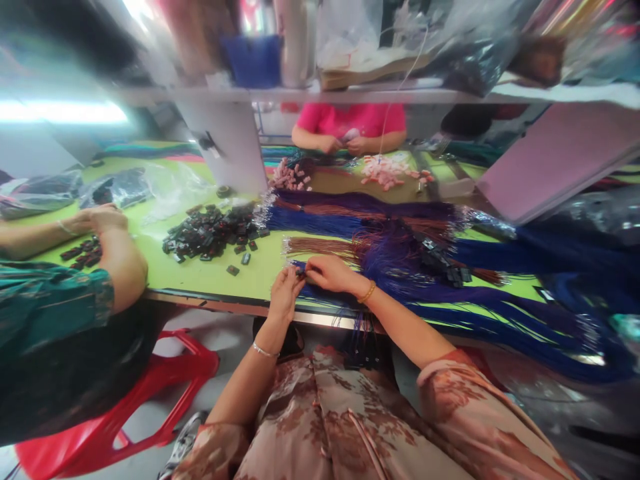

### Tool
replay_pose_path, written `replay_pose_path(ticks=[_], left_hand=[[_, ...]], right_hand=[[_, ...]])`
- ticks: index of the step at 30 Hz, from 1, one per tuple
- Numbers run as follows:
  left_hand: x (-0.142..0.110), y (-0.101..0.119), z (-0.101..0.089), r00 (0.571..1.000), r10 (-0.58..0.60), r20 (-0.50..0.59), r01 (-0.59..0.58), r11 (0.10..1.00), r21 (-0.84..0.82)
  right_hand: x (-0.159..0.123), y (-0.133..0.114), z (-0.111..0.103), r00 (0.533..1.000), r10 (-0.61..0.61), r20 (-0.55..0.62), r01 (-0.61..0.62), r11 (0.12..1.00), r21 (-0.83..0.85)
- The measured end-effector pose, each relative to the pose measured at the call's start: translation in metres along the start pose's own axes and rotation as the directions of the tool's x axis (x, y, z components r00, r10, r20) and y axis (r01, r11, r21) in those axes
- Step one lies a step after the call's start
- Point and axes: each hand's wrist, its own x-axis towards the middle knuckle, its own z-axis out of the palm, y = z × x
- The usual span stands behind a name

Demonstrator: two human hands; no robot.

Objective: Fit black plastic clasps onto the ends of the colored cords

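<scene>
At the table's front edge my left hand [285, 293] pinches a small black connector housing [300, 273] between thumb and fingers. My right hand [333, 273] meets it from the right, fingertips closed at the same piece; what exactly they grip is hidden. Blue wires [325, 293] run beneath my right hand, and several hang over the edge with black connectors [367, 360] at their lower ends. Just beyond my hands lies a bundle of brown wires [320, 248] with pale tips. To the left is a heap of loose black housings [215, 230].
A co-worker's hands [107, 219] are at the left by a smaller group of black parts [83, 252]. Across the table sits another person in pink [350, 120], near pink connectors [385, 172]. A loaded shelf [350, 95] spans overhead. A red stool [185, 367] stands lower left.
</scene>
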Motion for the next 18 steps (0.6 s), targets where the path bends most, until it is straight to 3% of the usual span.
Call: replay_pose_path(ticks=[2, 3, 5, 7, 8, 10, 13, 16, 18], left_hand=[[-0.002, 0.0, 0.001, 1.0, -0.019, -0.01, 0.019, 1.0, 0.001], [-0.004, -0.001, 0.002, 1.0, -0.022, -0.017, 0.022, 1.0, 0.006], [-0.006, -0.003, 0.003, 1.0, -0.014, -0.025, 0.015, 1.0, 0.018], [-0.007, -0.004, 0.003, 1.0, -0.014, -0.018, 0.015, 0.999, 0.031], [-0.007, -0.005, 0.002, 1.0, -0.015, -0.013, 0.015, 0.999, 0.037], [-0.007, -0.006, 0.002, 1.0, -0.015, -0.005, 0.016, 0.999, 0.047], [-0.006, -0.007, 0.002, 1.0, -0.009, 0.002, 0.009, 0.998, 0.066], [-0.008, -0.006, 0.002, 1.0, 0.012, 0.003, -0.012, 0.998, 0.064], [-0.01, -0.003, 0.0, 0.999, 0.053, 0.012, -0.053, 0.997, 0.055]], right_hand=[[-0.003, 0.017, -0.017, 0.98, 0.087, -0.181, -0.081, 0.996, 0.039], [-0.006, 0.028, -0.027, 0.94, 0.166, -0.297, -0.154, 0.986, 0.063], [-0.016, 0.054, -0.049, 0.798, 0.315, -0.514, -0.318, 0.944, 0.086], [-0.032, 0.082, -0.069, 0.605, 0.428, -0.671, -0.512, 0.855, 0.084], [-0.042, 0.095, -0.077, 0.52, 0.472, -0.712, -0.609, 0.789, 0.079], [-0.06, 0.116, -0.085, 0.412, 0.561, -0.718, -0.775, 0.63, 0.048], [-0.08, 0.13, -0.084, 0.414, 0.667, -0.62, -0.87, 0.491, -0.052], [-0.086, 0.124, -0.081, 0.444, 0.684, -0.579, -0.869, 0.487, -0.091], [-0.087, 0.111, -0.084, 0.449, 0.625, -0.639, -0.853, 0.512, -0.099]])
